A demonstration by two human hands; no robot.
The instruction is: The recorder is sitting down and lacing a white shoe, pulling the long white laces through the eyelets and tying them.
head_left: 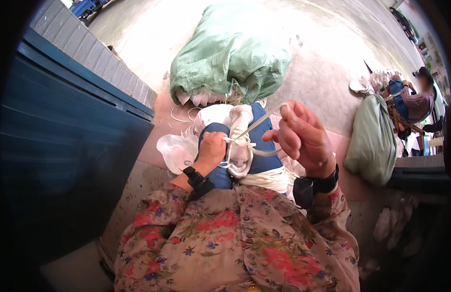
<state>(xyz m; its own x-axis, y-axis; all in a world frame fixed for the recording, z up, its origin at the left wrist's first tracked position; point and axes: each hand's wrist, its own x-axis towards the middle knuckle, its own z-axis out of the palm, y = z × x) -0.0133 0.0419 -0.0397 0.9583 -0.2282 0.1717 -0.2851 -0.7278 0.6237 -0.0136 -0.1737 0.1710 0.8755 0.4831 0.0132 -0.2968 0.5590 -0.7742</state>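
A white shoe (239, 163) rests on my lap between my blue-clad thighs, with its toe toward me. A pale flat shoelace (260, 122) stretches from the shoe up to my right hand (306, 134), which pinches it near the fingertips. Below that hand, a lower stretch of lace loops back to the shoe's right side. My left hand (214, 150) is closed against the shoe's left edge, and a short white lace piece shows at its fingers. Its exact grip is partly hidden. More pale laces (269, 179) lie bundled over my right thigh.
Ahead stands a big green sack (230, 53) with white shoe pieces at its mouth. A translucent white piece (178, 152) lies left of my knee. Another green sack (371, 141) is at right, near a seated person (413, 100). A dark blue metal panel (65, 146) borders my left.
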